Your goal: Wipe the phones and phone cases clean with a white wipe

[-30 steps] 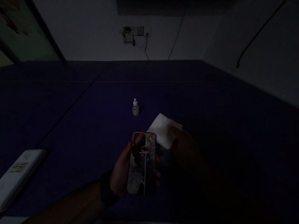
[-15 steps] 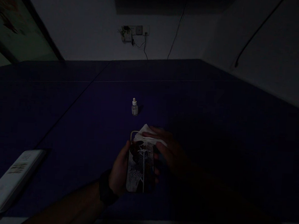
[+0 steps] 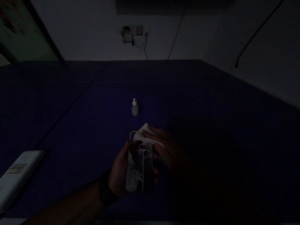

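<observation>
My left hand (image 3: 119, 170) is wrapped round a phone case (image 3: 138, 170) with a dark picture of a pale tree on it; whether a phone sits inside I cannot tell. Its fingertips show along the right edge. Over the top end of the case lies a white tissue (image 3: 146, 134), which my right hand (image 3: 166, 146) presses down with its fingers. The tissue covers most of the upper part, leaving a light rim at the upper left corner. Beyond the case a small dropper bottle (image 3: 135, 109) with a white cap stands upright, apart from both hands.
A white boxy device (image 3: 13, 180) with a round lit display lies at the lower left of the dark blue surface (image 3: 87, 122). Wall sockets (image 3: 132, 32) with plugs and cords are at the back. The room is very dim.
The tissue and my right hand have shifted very slightly up and left on the case. The case has moved a touch left; the bottle stands where it was.
</observation>
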The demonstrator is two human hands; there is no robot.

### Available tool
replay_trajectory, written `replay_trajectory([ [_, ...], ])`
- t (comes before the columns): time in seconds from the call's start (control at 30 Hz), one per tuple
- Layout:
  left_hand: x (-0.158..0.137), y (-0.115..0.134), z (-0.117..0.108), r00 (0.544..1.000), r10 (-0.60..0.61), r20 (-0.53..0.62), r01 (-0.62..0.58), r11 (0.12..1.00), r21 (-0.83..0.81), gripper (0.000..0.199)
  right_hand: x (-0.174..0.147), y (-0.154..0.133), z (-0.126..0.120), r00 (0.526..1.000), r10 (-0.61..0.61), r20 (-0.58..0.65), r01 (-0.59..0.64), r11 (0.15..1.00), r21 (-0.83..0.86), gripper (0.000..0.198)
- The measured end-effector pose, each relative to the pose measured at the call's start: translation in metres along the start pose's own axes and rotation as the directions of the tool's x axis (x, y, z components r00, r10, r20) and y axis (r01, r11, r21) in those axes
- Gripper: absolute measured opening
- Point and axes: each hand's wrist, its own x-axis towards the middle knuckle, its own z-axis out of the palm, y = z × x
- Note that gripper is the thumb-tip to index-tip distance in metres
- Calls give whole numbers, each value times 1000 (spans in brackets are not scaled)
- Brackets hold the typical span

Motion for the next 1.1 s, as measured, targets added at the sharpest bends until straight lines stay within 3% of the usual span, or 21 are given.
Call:
replay_trajectory([
  [0.13,0,0,3,997,40,-72,-38,999,30,74,3,-4,-4,1000,15,19,-16,998,53,41],
  [0.27,2,-1,8,989,118,-84,-117,993,20,71,2,-4,-9,958,263,-112,-239,953,187,44],
  [0.3,1,-1,7,989,133,-71,-132,991,20,70,2,-3,-9,952,275,-136,-248,951,187,44],
  [0.37,1,-1,5,990,131,-45,-130,991,15,68,1,-3,-8,978,155,-140,-142,985,100,42],
  [0.43,0,-1,1,998,64,-16,-64,998,16,73,1,-3,-5,996,-63,-63,59,996,-60,42],
  [0.53,-1,0,-4,1000,-16,-13,16,1000,21,80,1,-4,-2,966,-243,92,258,941,-218,46],
  [0.63,-1,0,-2,997,59,-57,-60,998,-11,72,0,-3,-3,942,-298,151,327,916,-233,46],
  [0.73,0,1,4,989,130,-73,-131,991,-7,69,0,-1,-6,938,-323,125,345,905,-251,43],
  [0.9,1,0,5,995,80,-65,-81,996,-25,77,3,-4,-6,931,-345,119,365,893,-264,46],
  [1.0,1,0,4,985,140,-102,-147,987,-66,69,3,-5,-9,911,-379,165,409,884,-226,44],
  [1.1,0,0,4,984,143,-110,-147,989,-27,69,2,-1,-11,925,-360,118,379,888,-261,43],
])
